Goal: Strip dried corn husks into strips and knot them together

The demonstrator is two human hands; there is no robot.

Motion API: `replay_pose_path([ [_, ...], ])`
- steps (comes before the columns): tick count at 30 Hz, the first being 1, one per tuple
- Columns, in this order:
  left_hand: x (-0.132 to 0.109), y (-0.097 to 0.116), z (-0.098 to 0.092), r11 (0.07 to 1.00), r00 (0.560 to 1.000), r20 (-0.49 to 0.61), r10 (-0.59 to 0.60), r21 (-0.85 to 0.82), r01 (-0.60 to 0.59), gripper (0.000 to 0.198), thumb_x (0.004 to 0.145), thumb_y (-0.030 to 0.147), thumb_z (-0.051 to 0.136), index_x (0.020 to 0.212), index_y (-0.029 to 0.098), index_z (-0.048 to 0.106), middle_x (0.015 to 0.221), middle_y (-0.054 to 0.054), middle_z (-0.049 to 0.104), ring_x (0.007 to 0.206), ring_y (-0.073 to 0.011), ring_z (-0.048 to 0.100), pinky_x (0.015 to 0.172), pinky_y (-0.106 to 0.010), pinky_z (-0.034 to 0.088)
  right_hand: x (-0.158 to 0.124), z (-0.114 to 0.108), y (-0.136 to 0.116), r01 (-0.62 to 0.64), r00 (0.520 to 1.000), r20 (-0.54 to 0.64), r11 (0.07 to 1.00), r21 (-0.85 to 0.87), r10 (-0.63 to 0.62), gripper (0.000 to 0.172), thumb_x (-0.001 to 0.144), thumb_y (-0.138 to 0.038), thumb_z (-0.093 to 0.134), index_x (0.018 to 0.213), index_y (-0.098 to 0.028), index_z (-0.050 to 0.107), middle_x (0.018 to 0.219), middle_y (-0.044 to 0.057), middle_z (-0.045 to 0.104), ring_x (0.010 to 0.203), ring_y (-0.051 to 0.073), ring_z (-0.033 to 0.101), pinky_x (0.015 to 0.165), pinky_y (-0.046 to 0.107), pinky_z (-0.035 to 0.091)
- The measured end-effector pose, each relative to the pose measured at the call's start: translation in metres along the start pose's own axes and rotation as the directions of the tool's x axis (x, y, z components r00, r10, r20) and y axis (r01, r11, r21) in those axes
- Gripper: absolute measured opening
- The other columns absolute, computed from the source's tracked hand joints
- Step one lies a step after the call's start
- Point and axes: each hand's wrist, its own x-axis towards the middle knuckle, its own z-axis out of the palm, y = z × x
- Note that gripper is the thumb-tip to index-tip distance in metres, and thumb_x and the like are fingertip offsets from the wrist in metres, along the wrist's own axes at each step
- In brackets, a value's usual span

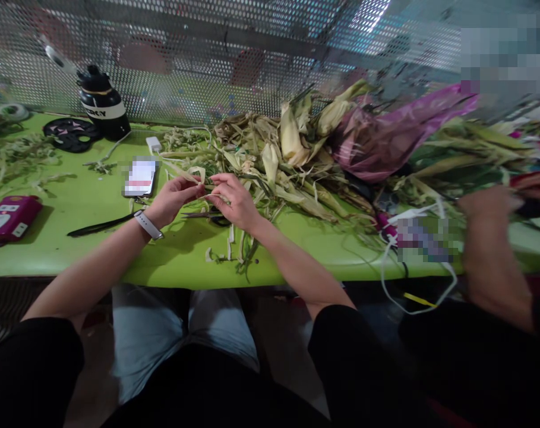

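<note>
Above the green table (pixel 163 255), my left hand (pixel 174 197) and my right hand (pixel 234 201) meet fingertip to fingertip. A pale corn husk strip (pixel 197 172) loops up from my left fingers, which are pinched on it. My right thumb and fingers are also pinched together by the strip; a thin light piece shows there, and I cannot make out where it ends. Just below my hands lies a pair of scissors (pixel 198 214), partly hidden by my right hand. Husk scraps (pixel 230 241) are scattered near the table's front edge.
A pile of corn husks (pixel 291 139) and a pink plastic bag (pixel 381 139) fill the right side. Left are a phone (pixel 139 177), black strap (pixel 103 226), magenta power outlet box (pixel 12 219) and black bottle (pixel 101 104). A co-worker's arm (pixel 488 244) and white cable (pixel 385 267) are at right.
</note>
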Motion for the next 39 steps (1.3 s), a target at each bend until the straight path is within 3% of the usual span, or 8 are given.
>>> replay_pose_path([
  [6,-0.005,0.006,0.006,0.996,0.996,0.071,-0.049,0.076,0.044,0.029,0.065,0.025,0.085,0.089,0.014,0.073,0.084,-0.004,0.073,0.077,-0.0132,0.066,0.08,-0.028,0.053,0.003,-0.004,0.002,-0.105,0.994,-0.012,0.988,0.109,0.107,0.041,0.09,-0.06,0.052,0.084,-0.02,0.058,0.114,0.013,0.062,0.11,0.024,0.06,0.097,0.041,0.048],
  [12,-0.008,0.011,0.006,0.998,0.993,0.106,-0.041,0.046,0.036,0.024,0.069,0.023,0.081,0.09,0.015,0.072,0.087,-0.004,0.072,0.083,-0.0147,0.067,0.085,-0.031,0.054,0.004,-0.006,0.004,-0.44,0.898,0.173,0.809,0.389,0.406,0.05,0.078,-0.07,0.062,0.081,-0.021,0.052,0.07,-0.001,0.058,0.061,0.014,0.058,0.058,0.028,0.047],
  [18,-0.01,0.007,0.008,0.991,0.977,0.208,-0.043,0.134,0.015,0.037,0.068,0.027,0.085,0.098,0.016,0.067,0.087,-0.003,0.071,0.078,-0.0144,0.068,0.077,-0.03,0.055,0.002,-0.002,-0.003,-0.531,0.846,0.221,0.723,0.443,0.486,0.047,0.08,-0.068,0.061,0.081,-0.023,0.047,0.058,-0.006,0.05,0.045,0.011,0.049,0.044,0.025,0.04],
  [23,-0.005,0.008,0.007,0.988,0.996,0.08,0.025,0.152,-0.037,0.031,0.068,0.03,0.085,0.09,0.016,0.069,0.076,-0.002,0.069,0.067,-0.012,0.065,0.062,-0.024,0.05,0.002,0.002,0.004,-0.469,0.875,0.097,0.781,0.412,0.474,0.045,0.083,-0.062,0.062,0.102,-0.023,0.053,0.059,-0.007,0.048,0.046,0.01,0.045,0.047,0.026,0.041],
  [29,0.001,0.008,0.001,0.992,0.984,-0.155,0.086,0.108,-0.069,0.027,0.069,0.028,0.083,0.089,0.019,0.067,0.074,0.0,0.066,0.066,-0.0109,0.063,0.059,-0.023,0.048,-0.003,0.007,0.008,-0.347,0.931,-0.048,0.917,0.198,0.363,0.062,0.091,-0.054,0.056,0.142,-0.024,0.036,0.074,-0.001,0.064,0.056,0.014,0.053,0.058,0.03,0.049],
  [33,0.005,0.002,-0.002,0.961,0.965,-0.188,0.181,0.24,-0.134,0.026,0.071,0.028,0.081,0.09,0.018,0.067,0.071,0.0,0.064,0.066,-0.0124,0.061,0.063,-0.025,0.048,-0.006,0.008,-0.001,-0.168,0.986,-0.024,0.974,-0.153,0.166,0.033,0.098,-0.041,0.047,0.12,-0.021,0.061,0.091,0.009,0.067,0.076,0.019,0.06,0.069,0.034,0.049],
  [36,0.006,0.0,-0.005,0.903,0.956,-0.124,0.267,0.379,-0.203,0.027,0.069,0.023,0.081,0.092,0.016,0.069,0.075,-0.002,0.066,0.072,-0.0132,0.061,0.068,-0.025,0.048,-0.005,0.005,-0.009,-0.072,0.995,0.043,0.946,-0.317,0.09,0.032,0.1,-0.036,0.043,0.092,-0.018,0.069,0.087,0.01,0.064,0.086,0.022,0.061,0.074,0.036,0.049],
  [39,0.003,0.004,-0.003,0.87,0.972,0.002,0.235,0.446,-0.211,0.029,0.068,0.023,0.081,0.094,0.014,0.071,0.079,-0.004,0.069,0.073,-0.0136,0.06,0.07,-0.026,0.049,0.0,-0.001,-0.012,-0.02,1.0,-0.003,0.945,-0.327,0.02,0.031,0.099,-0.036,0.045,0.087,-0.02,0.068,0.099,0.011,0.064,0.1,0.026,0.059,0.088,0.043,0.047],
])
